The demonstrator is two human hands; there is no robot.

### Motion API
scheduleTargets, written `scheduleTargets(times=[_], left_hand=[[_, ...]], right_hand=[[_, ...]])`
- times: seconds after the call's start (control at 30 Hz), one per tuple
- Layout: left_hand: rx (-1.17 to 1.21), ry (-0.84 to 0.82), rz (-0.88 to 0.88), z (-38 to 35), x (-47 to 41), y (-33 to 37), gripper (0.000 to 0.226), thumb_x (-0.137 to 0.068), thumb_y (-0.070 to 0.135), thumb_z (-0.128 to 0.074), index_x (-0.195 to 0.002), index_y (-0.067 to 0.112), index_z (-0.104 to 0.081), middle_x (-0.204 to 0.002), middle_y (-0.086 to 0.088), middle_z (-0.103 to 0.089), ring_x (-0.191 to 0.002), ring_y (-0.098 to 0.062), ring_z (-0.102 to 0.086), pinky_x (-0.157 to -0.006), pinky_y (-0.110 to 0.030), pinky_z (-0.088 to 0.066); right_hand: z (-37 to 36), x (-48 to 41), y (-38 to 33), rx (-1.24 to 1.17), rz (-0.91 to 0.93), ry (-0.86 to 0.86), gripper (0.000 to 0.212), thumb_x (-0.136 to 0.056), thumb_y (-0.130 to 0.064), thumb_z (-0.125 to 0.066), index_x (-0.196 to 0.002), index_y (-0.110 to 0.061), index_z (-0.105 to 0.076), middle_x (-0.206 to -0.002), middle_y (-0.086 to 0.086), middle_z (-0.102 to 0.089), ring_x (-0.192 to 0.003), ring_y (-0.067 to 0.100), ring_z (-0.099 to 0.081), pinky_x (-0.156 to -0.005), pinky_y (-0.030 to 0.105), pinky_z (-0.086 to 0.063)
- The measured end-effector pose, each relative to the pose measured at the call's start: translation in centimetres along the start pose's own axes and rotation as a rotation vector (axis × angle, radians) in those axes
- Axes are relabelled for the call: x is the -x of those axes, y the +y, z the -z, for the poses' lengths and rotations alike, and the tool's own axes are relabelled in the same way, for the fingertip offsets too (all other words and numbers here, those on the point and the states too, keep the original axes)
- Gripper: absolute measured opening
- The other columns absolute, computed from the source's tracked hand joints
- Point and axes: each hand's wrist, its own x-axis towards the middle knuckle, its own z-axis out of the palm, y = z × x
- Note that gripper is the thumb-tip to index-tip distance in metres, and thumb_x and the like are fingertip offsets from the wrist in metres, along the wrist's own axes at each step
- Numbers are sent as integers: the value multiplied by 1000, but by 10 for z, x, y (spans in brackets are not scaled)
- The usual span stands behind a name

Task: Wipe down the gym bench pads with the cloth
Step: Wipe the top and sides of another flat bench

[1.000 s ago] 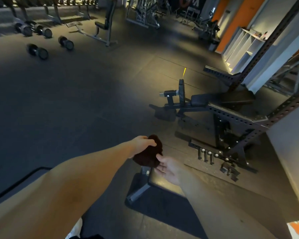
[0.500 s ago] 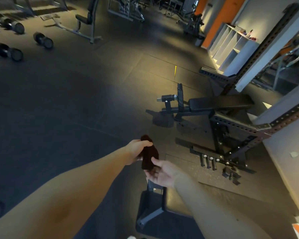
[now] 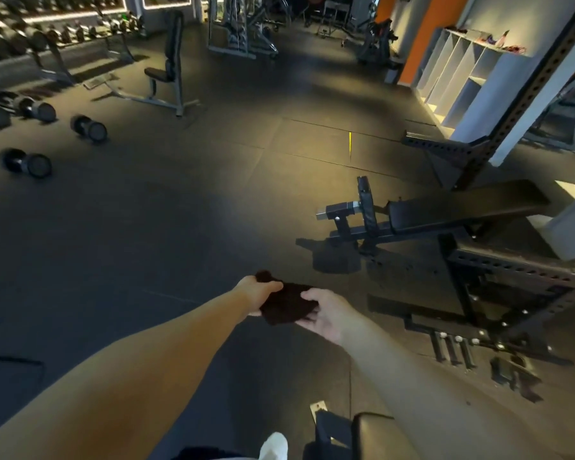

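Observation:
A dark cloth is stretched between both hands in front of me, above the floor. My left hand grips its left end and my right hand holds its right edge from below. A black bench pad lies ahead on the right, under the power rack. The rounded end of a nearer black bench pad shows at the bottom edge, partly hidden by my right forearm.
A black power rack with pegs stands on the right. Dumbbells lie on the floor at the left, near a dumbbell rack. An upright seat bench stands at the back. White cubby shelves line the right wall.
The cloth, bunched and hanging before, is now spread flat between both hands. The view has tilted up, so the near bench has slid to the bottom edge.

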Motion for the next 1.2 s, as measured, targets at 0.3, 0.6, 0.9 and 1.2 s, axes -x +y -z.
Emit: scheduleTargets(times=[0.3, 0.6, 0.9, 1.2], left_hand=[[-478, -66, -74, -25, -127, 104, 37, -90, 29, -68, -121, 11, -59, -122, -13, -62, -107, -27, -61, -86, -36, -52], [-911, -700, -404, -86, -254, 149, 26, -73, 47, -76, -87, 35, -58, -89, 0, -66, -86, -25, -67, -67, -33, -48], [-1121, -1091, -713, -153, -281, 210, 12, -100, 20, -57, -92, 29, -60, -92, 8, -63, -91, -14, -64, -66, -21, -44], [-1098, -1337, -461, -198, -189, 172, 36, -91, 38, -73, -118, 15, -66, -109, -5, -70, -100, -22, -67, -97, -40, -54]], right_hand=[[6, -115, -102, -103, 134, 257, 35, -91, 8, -68, -121, -3, -54, -128, 25, -60, -101, 37, -68, -70, 44, -65], [12, -179, -159, -393, -12, 678, 26, -96, 6, -63, -114, -12, -67, -118, 22, -64, -93, 33, -69, -54, 34, -61], [38, -132, -128, -211, 28, 936, 42, -81, 3, -79, -118, -11, -66, -103, 15, -74, -83, 21, -74, -68, 26, -62], [37, -53, -19, -620, -5, 1233, 31, -84, -21, -82, -110, -11, -70, -107, 11, -74, -94, 26, -72, -81, 44, -61]])
